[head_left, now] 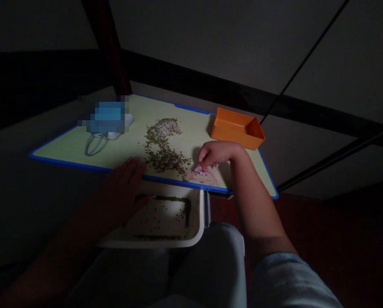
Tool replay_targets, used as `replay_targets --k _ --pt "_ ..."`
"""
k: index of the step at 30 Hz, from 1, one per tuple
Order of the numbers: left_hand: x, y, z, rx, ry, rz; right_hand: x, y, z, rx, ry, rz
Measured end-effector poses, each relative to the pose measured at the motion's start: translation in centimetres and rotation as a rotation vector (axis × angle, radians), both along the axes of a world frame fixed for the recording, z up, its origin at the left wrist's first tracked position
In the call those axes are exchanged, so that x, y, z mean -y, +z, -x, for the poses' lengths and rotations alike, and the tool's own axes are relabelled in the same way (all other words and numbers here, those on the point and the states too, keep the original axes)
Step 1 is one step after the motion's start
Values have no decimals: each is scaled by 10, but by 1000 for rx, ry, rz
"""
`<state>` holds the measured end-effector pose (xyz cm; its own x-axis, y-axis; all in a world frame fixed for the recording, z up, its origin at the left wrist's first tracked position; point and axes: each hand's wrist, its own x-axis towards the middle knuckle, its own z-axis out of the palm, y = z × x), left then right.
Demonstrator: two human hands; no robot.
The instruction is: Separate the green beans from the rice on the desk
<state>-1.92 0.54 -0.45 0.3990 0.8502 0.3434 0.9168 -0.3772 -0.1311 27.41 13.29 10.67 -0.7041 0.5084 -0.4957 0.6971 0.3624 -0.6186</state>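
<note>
My right hand (217, 153) is over the front right part of a pale, blue-edged tabletop (123, 149). Its fingers are curled and pressed together, pointing down at small pink and white pieces (201, 170); what sits between the fingertips is hidden. Those pieces lie on a round printed pattern (215, 177) by the front edge. Left of them spreads a loose patch of small greenish-brown bits (162, 158). My left hand (123, 188) reaches the front edge in shadow, fingers stretched out, partly over a white plastic tray (196, 231) that has similar bits inside.
An orange open box (233, 137) stands at the tabletop's back right corner. At the back left, a white object with a grey loop (96, 143) is partly blurred out. The tray sits lower than the tabletop, above my legs (210, 265). A wall lies behind.
</note>
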Motion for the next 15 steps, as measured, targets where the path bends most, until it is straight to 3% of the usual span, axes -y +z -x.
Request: replay_targets --k 15 --pt "1 4 -1 -32 -5 11 -3 -2 -3 -59 80 -5"
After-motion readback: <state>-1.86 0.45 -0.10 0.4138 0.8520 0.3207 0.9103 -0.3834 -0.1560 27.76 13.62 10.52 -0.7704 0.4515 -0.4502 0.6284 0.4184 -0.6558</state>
